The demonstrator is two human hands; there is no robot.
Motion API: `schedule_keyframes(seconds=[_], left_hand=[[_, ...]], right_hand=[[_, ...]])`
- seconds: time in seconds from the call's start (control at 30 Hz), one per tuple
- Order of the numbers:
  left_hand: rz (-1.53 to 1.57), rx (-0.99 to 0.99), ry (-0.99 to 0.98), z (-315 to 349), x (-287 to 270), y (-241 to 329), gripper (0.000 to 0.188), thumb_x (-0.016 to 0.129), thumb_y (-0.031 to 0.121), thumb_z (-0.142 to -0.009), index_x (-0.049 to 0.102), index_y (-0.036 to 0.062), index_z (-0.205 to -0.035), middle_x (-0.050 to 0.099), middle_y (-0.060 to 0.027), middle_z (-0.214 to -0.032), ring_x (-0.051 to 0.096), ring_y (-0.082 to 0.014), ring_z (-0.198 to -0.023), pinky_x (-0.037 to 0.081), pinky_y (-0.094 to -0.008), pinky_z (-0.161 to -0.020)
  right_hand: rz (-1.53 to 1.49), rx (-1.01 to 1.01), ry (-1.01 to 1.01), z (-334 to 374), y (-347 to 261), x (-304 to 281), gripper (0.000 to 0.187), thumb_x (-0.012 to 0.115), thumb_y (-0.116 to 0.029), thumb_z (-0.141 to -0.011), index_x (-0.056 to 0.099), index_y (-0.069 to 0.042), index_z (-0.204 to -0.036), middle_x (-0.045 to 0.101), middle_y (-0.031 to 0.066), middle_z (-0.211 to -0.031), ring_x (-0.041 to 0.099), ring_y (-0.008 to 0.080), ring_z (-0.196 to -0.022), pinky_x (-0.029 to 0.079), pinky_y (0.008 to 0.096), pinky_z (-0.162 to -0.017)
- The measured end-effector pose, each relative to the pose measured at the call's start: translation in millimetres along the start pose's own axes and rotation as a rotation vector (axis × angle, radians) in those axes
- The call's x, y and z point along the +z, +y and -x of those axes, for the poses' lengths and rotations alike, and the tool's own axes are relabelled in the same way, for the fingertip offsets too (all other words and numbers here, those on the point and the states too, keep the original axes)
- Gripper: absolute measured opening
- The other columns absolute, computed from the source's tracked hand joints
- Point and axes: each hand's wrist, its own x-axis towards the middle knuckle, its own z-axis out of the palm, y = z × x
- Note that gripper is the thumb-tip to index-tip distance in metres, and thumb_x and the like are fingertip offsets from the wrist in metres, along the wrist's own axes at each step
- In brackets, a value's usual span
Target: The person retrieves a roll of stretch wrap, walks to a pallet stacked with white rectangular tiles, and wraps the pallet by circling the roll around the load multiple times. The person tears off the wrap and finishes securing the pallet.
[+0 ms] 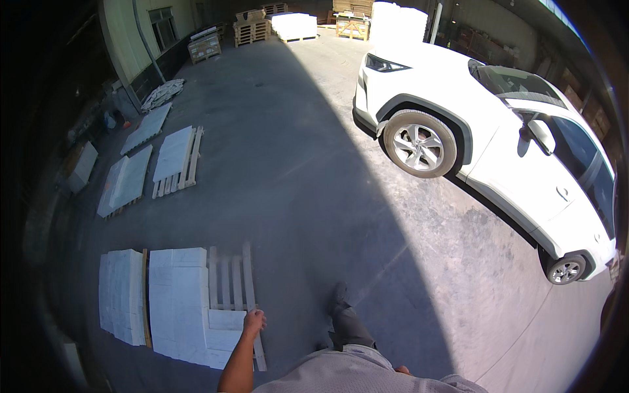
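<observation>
My left hand [255, 322] hangs in front of my body with its fingers loosely curled and nothing visible in them. In the picture it overlaps the edge of a wooden pallet [249, 275]. White rectangular slabs [177, 288] cover part of that pallet, while bare slats show at its far right corner. Whether the hand touches anything there cannot be told; it looks raised above it. Of my right hand [403, 371] only a small bit of skin shows past my grey shirt, and its fingers are hidden. One leg in dark trousers is stretched forward on the floor.
A white car [452, 98] stands at the right in sunlight. More white slabs lie on pallets [194, 157] at the left. Along the back are stacked wooden pallets [251, 29], crates and a white-wrapped stack [398, 23]. A shadow edge crosses the concrete floor [295, 183].
</observation>
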Motion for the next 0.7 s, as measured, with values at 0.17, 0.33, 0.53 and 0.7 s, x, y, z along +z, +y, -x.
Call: schedule_keyframes(seconds=[0.17, 0.33, 0.53, 0.7], left_hand=[[-0.035, -0.175, 0.012, -110, 9, 72, 0.029, 0.052, 0.025, -0.093, 0.060, 0.0019, -0.108, 0.063, -0.0098, -0.081, 0.061, -0.0194, -0.055, 0.047, -0.0321, -0.046], [-0.138, -0.465, -0.106, -185, -1, 103, 0.032, 0.053, 0.027, -0.090, 0.060, -0.0008, -0.105, 0.066, -0.0151, -0.083, 0.063, -0.0264, -0.058, 0.051, -0.0382, -0.049], [-0.162, -0.504, -0.197, -346, -28, 186, 0.030, 0.053, 0.027, -0.090, 0.060, -0.0011, -0.099, 0.065, -0.0146, -0.079, 0.064, -0.0273, -0.061, 0.050, -0.0403, -0.051], [-0.240, -0.469, -0.183, -523, -82, 325, 0.030, 0.053, 0.025, -0.090, 0.057, -0.0025, -0.102, 0.063, -0.0144, -0.079, 0.062, -0.0248, -0.056, 0.049, -0.0372, -0.047]], right_hand=[[-0.252, 0.085, -0.035, -116, 38, -152, 0.024, 0.056, -0.024, -0.088, 0.069, -0.005, -0.096, 0.070, 0.0095, -0.088, 0.067, 0.0230, -0.075, 0.054, 0.0355, -0.061], [-1.460, 0.257, 0.157, -281, 76, -449, 0.024, 0.058, -0.023, -0.089, 0.069, -0.003, -0.097, 0.070, 0.0090, -0.079, 0.066, 0.0202, -0.062, 0.053, 0.0313, -0.055], [-1.146, -0.030, 0.835, -384, 77, -912, 0.028, 0.056, -0.024, -0.087, 0.067, 0.001, -0.095, 0.066, 0.0081, -0.081, 0.063, 0.0181, -0.069, 0.050, 0.0317, -0.062], [-1.213, -0.103, 0.934, -418, 52, -1093, 0.031, 0.057, -0.027, -0.087, 0.067, 0.001, -0.097, 0.067, 0.0084, -0.083, 0.064, 0.0188, -0.073, 0.051, 0.0328, -0.066]])
